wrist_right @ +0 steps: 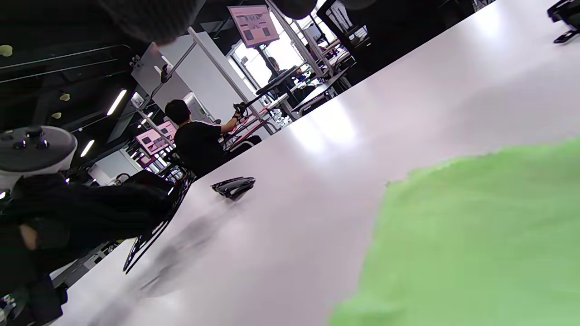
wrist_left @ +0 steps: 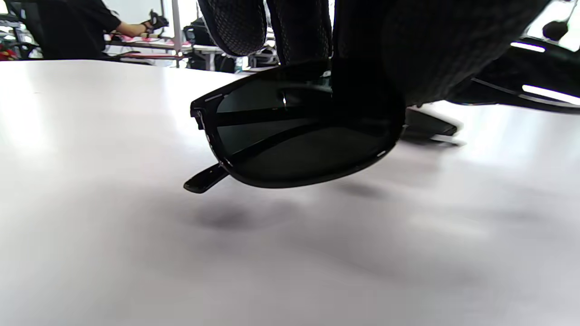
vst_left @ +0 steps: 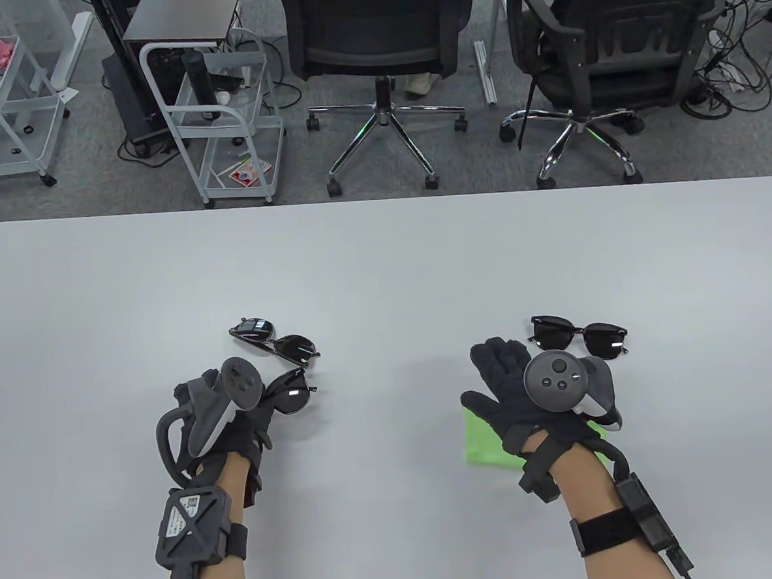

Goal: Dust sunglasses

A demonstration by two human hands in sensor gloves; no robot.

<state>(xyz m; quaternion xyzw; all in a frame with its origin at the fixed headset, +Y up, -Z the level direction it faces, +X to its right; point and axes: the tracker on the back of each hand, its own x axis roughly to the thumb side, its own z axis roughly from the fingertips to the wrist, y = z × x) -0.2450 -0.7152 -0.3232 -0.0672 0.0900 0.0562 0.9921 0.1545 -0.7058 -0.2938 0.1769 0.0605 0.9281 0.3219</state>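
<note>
Near the desk (vst_left: pixel 384 263)'s front edge, the left hand (vst_left: pixel 227 410) grips folded sunglasses (wrist_left: pixel 299 131) lifted clear of the surface, bare desk stretching beyond. The right hand (vst_left: pixel 529 392) lies flat, fingers spread, on a green cloth (vst_left: pixel 487 443).

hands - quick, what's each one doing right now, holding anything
Left hand: grips a pair of sunglasses, lifted off the table.
Right hand: open, fingers spread, over the green cloth; holding nothing.
</note>
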